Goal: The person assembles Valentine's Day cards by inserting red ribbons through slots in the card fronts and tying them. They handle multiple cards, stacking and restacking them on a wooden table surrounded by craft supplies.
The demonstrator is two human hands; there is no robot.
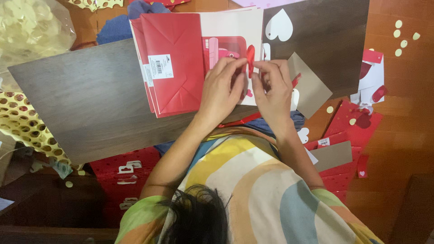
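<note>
Head view: a small red ribbon (pixel 250 58) is pinched between both hands just above the centre of the frame, its long axis running upright in the picture. The left hand (pixel 221 86) closes on it from the left, the right hand (pixel 271 86) from the right, both equally near. Beneath them lies a white gift bag with a red print (pixel 228 31), flat on the dark wooden worktop (pixel 90 99). A stack of folded red bags (pixel 174 63) sits just left; a brown card (pixel 312 86) lies right. Nothing is seen blocking the ribbon.
</note>
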